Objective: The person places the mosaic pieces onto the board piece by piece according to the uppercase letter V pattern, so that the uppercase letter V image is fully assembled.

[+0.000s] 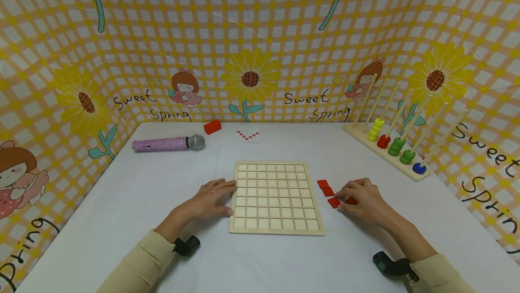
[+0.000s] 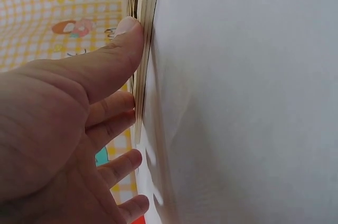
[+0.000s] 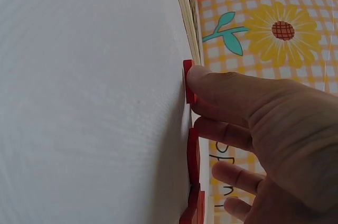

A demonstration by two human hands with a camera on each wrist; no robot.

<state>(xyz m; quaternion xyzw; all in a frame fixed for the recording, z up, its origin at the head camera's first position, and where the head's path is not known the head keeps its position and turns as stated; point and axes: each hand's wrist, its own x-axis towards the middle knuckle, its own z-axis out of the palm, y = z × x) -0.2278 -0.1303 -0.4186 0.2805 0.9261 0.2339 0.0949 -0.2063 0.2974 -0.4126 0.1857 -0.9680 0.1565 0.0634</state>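
Note:
A square wooden grid board (image 1: 276,231) lies on the white table. My left hand (image 1: 211,200) rests at the board's left side, thumb and fingertips along its edge. In the left wrist view, the thumb (image 2: 119,57) lies against the board's side with the fingers spread. To the right of the board, my right hand (image 1: 363,202) pinches a small red square tile (image 1: 334,202) between thumb and index finger. This tile (image 3: 189,84) is close over the tabletop in the right wrist view. More red tiles (image 1: 322,184) lie around it, some partly hidden under the hand.
A glittery pink microphone (image 1: 162,144) lies at the back left, near a red block (image 1: 212,127). Behind the board is a small card (image 1: 248,136) with a red-square pattern. A wooden peg rack (image 1: 390,151) with coloured beads stands at the back right, before a checked cloth backdrop (image 1: 260,22).

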